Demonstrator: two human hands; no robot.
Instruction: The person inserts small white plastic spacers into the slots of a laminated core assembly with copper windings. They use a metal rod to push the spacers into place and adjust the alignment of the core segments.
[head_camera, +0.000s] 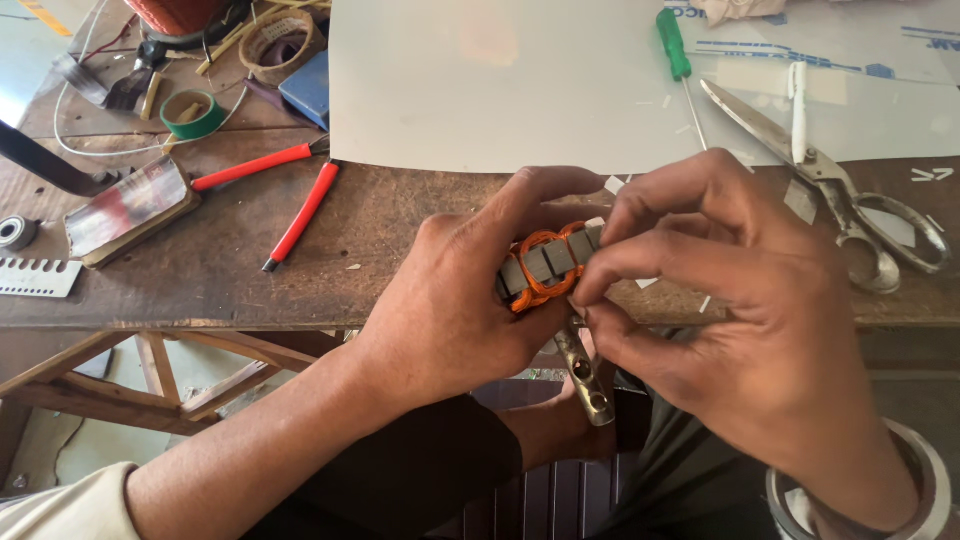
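Above the front edge of a worn wooden workbench (250, 260), my left hand (450, 310) cradles a small motor core (545, 265), grey slotted steel wound with orange copper coils, its brass-coloured shaft (585, 375) pointing down toward my lap. My left fingers curl around the far side with the thumb across the near one; my right hand (740, 320) pinches thumb and forefinger together at the core's right end, on the windings. It looks dense and rigid at the steel, while the fine wire seems easily nicked, so I judge the steel body the safer hold. Large scissors (850, 200), a green screwdriver (675, 45) and red-handled pliers (290, 195) lie behind.
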